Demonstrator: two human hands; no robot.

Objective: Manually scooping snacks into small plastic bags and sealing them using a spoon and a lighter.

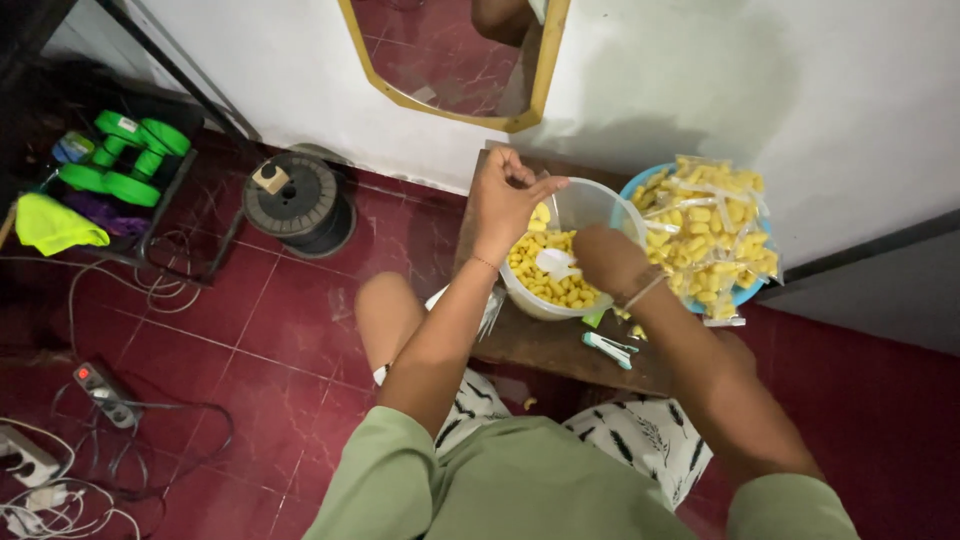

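A clear plastic tub (pixel 590 200) of small yellow snack pieces (pixel 535 262) stands on a low wooden board (pixel 550 340). My left hand (pixel 505 200) hovers over the tub's left rim with fingers pinched on the top of a small clear bag. My right hand (pixel 608 262) is down inside the tub, closed around a white scoop (pixel 555 263) that lies in the snacks. To the right, a blue bowl (pixel 742 293) is heaped with filled clear snack bags (pixel 710 230).
A small teal and white tool (pixel 610 348) lies on the board's near edge. Empty clear bags (pixel 488 312) sit by my knee. On the red tiled floor: a black cable spool (pixel 297 203), green dumbbells (pixel 125 155), power strips (pixel 105 393) and cables. A gold-framed mirror (pixel 450 55) leans on the wall.
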